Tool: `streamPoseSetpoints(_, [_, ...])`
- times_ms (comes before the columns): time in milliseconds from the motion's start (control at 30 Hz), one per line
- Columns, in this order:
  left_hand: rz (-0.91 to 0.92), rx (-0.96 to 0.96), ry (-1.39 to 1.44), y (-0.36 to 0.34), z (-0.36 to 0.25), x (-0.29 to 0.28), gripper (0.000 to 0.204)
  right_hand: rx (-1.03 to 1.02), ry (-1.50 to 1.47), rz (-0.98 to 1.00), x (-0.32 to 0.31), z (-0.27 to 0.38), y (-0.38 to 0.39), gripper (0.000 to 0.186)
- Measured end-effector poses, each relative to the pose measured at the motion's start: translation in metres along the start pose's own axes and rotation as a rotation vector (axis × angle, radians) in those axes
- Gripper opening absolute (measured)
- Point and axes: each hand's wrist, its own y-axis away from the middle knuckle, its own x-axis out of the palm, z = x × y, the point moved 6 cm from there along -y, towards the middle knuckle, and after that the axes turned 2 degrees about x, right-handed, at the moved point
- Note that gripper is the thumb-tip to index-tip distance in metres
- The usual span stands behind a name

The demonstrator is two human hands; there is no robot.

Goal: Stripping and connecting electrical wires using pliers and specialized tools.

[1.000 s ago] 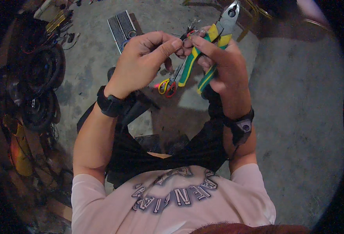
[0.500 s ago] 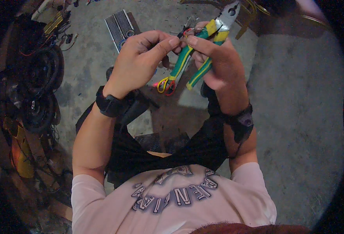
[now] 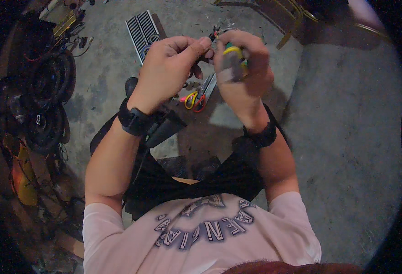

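My left hand (image 3: pixel 165 68) pinches a small bundle of thin wires (image 3: pixel 215 34) between thumb and fingers, with dark and reddish strands showing beyond the fingertips. Close beside it, my right hand (image 3: pixel 251 84) is closed round pliers (image 3: pixel 231 66) with green and yellow handles. Their metal head points back toward me and is smeared by motion; most of the handles are hidden in the fist. Below the hands, scissors (image 3: pixel 195 101) with yellow and red finger loops lie with their blades pointing away from me.
A finned metal box (image 3: pixel 139 34) lies on the concrete floor (image 3: pixel 347 137) beyond my left hand. Round black speaker-like parts (image 3: pixel 46 123) and tangled cables line the left side. A yellowish metal frame (image 3: pixel 292 23) stands at the far right. Below my left wrist is a black cone-shaped object (image 3: pixel 167 128).
The pliers have swung round in my right hand, from head pointing away to head pointing back toward me. The scissors' blades are now uncovered. My left hand keeps its pinch, almost unmoved.
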Motion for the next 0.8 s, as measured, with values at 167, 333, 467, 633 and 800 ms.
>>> streamPoseSetpoints(167, [-0.034,-0.003,0.091,0.002,0.008,-0.003,0.034,-0.247,0.182,0.119,0.011,0.000,0.006,0.041])
streamPoseSetpoints(333, [-0.022,-0.021,0.119,0.006,0.003,-0.004,0.035,0.135,0.074,0.200,-0.002,-0.004,0.006,0.035])
streamPoseSetpoints(467, [-0.022,0.001,0.104,0.013,-0.001,-0.004,0.034,0.814,-0.166,0.289,-0.032,-0.024,0.001,0.023])
streamPoseSetpoints(633, [0.013,0.050,0.035,0.013,-0.003,-0.006,0.031,1.198,-0.874,0.398,-0.032,-0.068,0.036,0.027])
streamPoseSetpoints(800, [0.002,0.089,0.077,0.011,-0.002,-0.010,0.031,1.101,-0.888,0.686,-0.031,-0.039,0.051,0.038])
